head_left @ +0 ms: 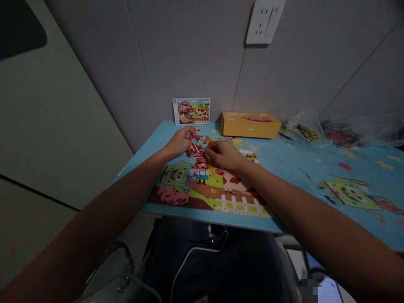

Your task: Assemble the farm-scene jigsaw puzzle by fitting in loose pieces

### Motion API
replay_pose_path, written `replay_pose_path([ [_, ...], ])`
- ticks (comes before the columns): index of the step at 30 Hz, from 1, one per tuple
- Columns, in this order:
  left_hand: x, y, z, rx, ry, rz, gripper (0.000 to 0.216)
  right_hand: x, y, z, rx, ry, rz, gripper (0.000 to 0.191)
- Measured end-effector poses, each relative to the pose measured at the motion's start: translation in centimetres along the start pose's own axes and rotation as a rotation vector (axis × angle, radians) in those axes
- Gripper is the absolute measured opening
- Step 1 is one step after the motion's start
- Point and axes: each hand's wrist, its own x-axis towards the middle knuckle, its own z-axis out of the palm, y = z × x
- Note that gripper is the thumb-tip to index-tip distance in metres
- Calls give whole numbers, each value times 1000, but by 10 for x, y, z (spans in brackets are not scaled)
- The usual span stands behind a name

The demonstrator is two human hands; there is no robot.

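Note:
A partly joined jigsaw puzzle (217, 181) lies on the blue table, showing a farmer, a pink pig, a spotted cow and a white fence. At its upper left, my left hand (179, 143) has its fingers closed at the edge of a red and white puzzle piece (196, 147), which looks tilted. Just to the right, my right hand (225, 155) is closed in a pinch close above the puzzle; anything between its fingertips is hidden. Several loose pieces lie beyond and between my hands.
A picture card (193, 111) leans against the wall. Beside it stands a yellow box (251, 125). Clear plastic bags (304, 128) with pieces lie at the back right. The blue table (293, 168) has printed cartoon figures. A white cable (192, 249) crosses my lap.

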Motion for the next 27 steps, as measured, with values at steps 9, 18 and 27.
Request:
replay_pose_path([
  [9,0,-3,-8,512,110,89,36,-2,-4,-2,38,-74,-20,21],
  [18,-2,-6,-4,746,-91,244,35,-1,-4,-3,20,-84,-9,24],
  [27,-3,-3,-4,741,-100,243,31,-1,-2,-1,9,-76,-36,22],
])
